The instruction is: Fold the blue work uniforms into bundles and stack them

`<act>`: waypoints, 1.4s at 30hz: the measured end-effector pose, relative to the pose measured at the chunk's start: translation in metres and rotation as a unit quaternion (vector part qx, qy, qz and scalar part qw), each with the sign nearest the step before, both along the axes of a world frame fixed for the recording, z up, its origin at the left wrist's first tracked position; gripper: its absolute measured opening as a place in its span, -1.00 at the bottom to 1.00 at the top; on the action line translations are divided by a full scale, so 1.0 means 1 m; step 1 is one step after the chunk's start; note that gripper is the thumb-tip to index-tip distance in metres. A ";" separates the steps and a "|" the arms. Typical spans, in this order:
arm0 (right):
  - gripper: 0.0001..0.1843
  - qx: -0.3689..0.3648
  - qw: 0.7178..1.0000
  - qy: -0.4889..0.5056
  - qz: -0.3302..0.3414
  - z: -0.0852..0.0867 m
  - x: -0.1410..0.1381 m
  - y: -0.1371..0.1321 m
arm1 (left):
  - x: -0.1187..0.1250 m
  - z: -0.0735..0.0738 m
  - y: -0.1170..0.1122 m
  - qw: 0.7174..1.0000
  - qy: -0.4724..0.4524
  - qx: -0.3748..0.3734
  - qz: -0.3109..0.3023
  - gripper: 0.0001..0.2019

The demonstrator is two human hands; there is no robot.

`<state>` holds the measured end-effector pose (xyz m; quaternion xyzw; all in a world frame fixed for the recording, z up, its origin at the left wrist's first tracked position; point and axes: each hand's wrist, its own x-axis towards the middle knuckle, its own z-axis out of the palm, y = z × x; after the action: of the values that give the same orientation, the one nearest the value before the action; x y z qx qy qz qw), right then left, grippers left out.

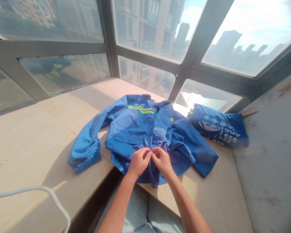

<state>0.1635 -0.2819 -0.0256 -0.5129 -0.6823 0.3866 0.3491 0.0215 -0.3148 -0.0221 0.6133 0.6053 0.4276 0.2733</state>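
Note:
A blue work jacket (129,127) with a yellow-green reflective stripe lies front side up on the ledge, its collar toward the windows. Low on its front opening, my left hand (140,160) pinches the fabric edge. My right hand (162,159) pinches the same opening from the other side, fingertips almost touching the left ones. Whether a button sits between the fingers is hidden. One sleeve (86,147) stretches out to the left with its elastic cuff toward me. On the right, the other cuff (188,155) rests bunched over blue cloth.
A folded blue cloth item with white printing (220,127) leans at the right, by the wall (269,161). A white cable (48,189) curves across the left of the beige ledge (26,139). Framed windows (145,58) border the far side. A gap opens at the ledge's near edge.

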 end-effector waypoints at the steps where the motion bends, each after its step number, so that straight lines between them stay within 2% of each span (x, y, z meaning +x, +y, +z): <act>1: -0.87 0.018 0.999 -0.040 -0.007 0.002 -0.002 -0.002 | 0.001 0.000 0.000 1.000 -0.013 -0.016 0.006 -0.85; 4: -0.89 0.060 0.990 -0.126 -0.018 0.004 -0.006 -0.008 | 0.005 -0.002 0.000 0.995 -0.057 -0.063 0.052 -0.82; 6: -0.86 0.072 0.987 -0.141 -0.024 0.002 -0.008 -0.011 | 0.007 -0.005 0.001 0.989 -0.092 -0.079 0.081 -0.81; 11: -0.83 0.064 0.992 -0.102 -0.038 -0.005 -0.007 -0.016 | 0.005 -0.017 0.003 0.978 -0.173 -0.076 0.089 -0.80; 16: -0.78 0.084 0.993 -0.076 -0.030 -0.007 -0.007 -0.018 | 0.005 -0.025 0.003 0.970 -0.211 -0.065 0.106 -0.81; 22: -0.76 0.104 0.991 -0.073 -0.039 -0.009 -0.010 -0.022 | 0.007 -0.023 0.000 0.972 -0.190 -0.048 0.130 -0.84; 27: -0.75 0.076 0.995 -0.062 -0.020 -0.003 -0.007 -0.019 | 0.007 -0.016 -0.001 0.981 -0.143 -0.043 0.120 -0.84; 33: -0.83 0.067 0.990 -0.124 -0.011 0.005 -0.005 -0.008 | 0.007 -0.008 -0.003 0.992 -0.066 -0.002 0.107 -0.86; 42: -0.82 0.046 0.997 -0.063 0.004 0.009 -0.003 -0.002 | 0.006 -0.008 -0.004 0.995 -0.047 0.010 0.085 -0.87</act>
<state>0.1606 -0.2842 -0.0163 -0.5165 -0.7225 0.3230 0.3271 0.0280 -0.3188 -0.0305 0.5417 0.6371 0.4838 0.2580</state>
